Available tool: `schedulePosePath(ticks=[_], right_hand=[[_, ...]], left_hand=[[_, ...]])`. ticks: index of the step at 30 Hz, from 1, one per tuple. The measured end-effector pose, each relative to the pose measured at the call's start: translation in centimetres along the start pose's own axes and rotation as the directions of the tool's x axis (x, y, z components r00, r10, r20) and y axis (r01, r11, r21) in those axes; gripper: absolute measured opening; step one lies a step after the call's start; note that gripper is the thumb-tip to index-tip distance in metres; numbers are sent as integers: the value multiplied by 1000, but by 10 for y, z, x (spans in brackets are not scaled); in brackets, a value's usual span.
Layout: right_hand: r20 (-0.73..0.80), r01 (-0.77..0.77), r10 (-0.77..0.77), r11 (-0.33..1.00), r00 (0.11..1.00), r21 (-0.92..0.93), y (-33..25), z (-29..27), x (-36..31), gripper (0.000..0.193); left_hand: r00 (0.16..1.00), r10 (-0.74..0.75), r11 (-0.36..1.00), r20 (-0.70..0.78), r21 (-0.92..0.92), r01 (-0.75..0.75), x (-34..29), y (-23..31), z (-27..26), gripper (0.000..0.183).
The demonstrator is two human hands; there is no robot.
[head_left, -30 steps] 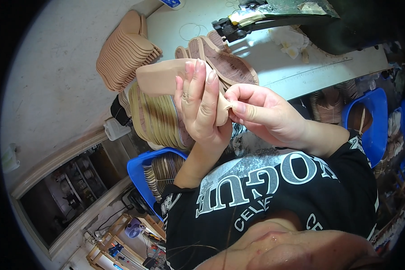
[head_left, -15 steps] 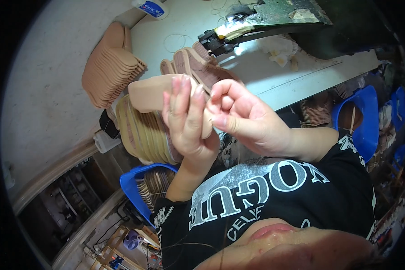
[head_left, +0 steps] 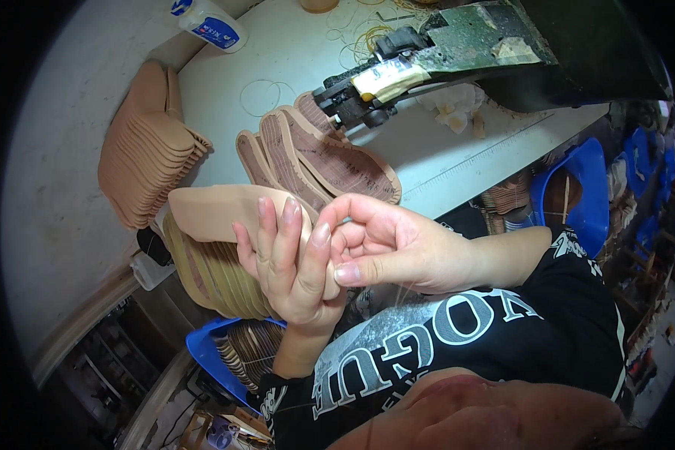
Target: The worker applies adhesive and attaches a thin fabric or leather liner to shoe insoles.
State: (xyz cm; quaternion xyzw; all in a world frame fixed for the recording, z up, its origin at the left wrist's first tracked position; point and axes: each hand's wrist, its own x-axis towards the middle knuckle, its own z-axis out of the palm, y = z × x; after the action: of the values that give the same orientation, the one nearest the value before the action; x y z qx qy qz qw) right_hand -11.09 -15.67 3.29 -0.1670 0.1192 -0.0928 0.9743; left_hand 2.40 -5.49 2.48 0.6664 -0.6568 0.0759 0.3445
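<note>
Item: black shirt (head_left: pixel 570 330) with pale lettering, worn by the person; partly covered along the lower edge of the view.

Item: left hand (head_left: pixel 289 262), fingers nearly straight and laid across the upper face of a beige insole (head_left: pixel 216 214), holding it; thumb and palm-side grip hidden.

Item: right hand (head_left: pixel 397 247), thumb tip and bent forefinger drawn close together at the insole's near end; remaining fingers curled. Whether material is pinched between them cannot be told. The insole's middle and much of its near end are covered by the hands; its broad end projects leftward, in the air above a yellowish insole stack (head_left: pixel 202 274).

Item: blue bin (head_left: pixel 200 346) below that stack, holding layered pieces (head_left: pixel 244 349); partly hidden by the left forearm.

Item: brown-lined insoles (head_left: pixel 349 169) on a pale table (head_left: pixel 427 161), the lower ones partly behind the hands.

Item: beige insole stack (head_left: pixel 139 154), left of these, against the wall.

Item: dark green machine arm (head_left: pixel 484 45) over the table; its body lost in shadow at upper right.

Item: white bottle (head_left: pixel 210 28), cut off at the top edge.
</note>
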Motion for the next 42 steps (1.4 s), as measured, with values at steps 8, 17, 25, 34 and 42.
schedulePosePath(ticks=[8, 17, 25, 34, 42], right_hand=[[58, 93, -100, 989, 993, 111, 9, 2, 10, 28], [-66, 13, -2, 986, 998, 168, -13, 14, 16, 23], [-57, 186, -204, 955, 977, -231, -17, 24, 2, 26], [518, 551, -210, 152, 829, -820, -67, 36, 6, 16], [166, 66, 138, 542, 976, -837, -88, 50, 3, 23]], left_hand=[[997, -54, 981, -63, -191, 41, 5, -8, 1, 36], [993, -99, 946, -58, -316, 75, 25, -7, 4, 44], [999, -35, 951, 33, -305, 44, 32, 1, -15, 47], [916, -187, 695, 354, -611, 378, 30, 23, -57, 24], [782, -357, 288, 510, -737, 612, 33, 33, -74, 21]])
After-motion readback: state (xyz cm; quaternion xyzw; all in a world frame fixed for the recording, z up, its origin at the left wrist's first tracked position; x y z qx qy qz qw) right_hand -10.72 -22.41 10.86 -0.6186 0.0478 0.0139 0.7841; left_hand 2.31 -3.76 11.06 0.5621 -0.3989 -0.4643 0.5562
